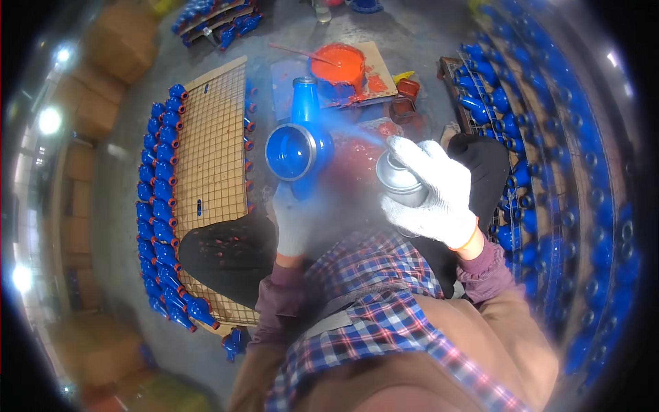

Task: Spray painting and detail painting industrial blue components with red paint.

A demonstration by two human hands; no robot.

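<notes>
My left hand, in a white knit glove, is closed around the lower end of a blue water meter body. Its round bowl has a bare metal rim and faces up, and a pipe neck points away from me. The blue mist partly blurs these fingers. In my gloved right hand is a silver spray can, tilted toward the meter body, with the forefinger over its top. A blue spray streams from the can to the meter body, with the two apart.
Ahead stands a tub of orange-red paint with a stick across it, on stained cardboard. Blue meter bodies line a wire-mesh rack at left. Many more blue pieces fill racks at right. Cardboard boxes stand far left.
</notes>
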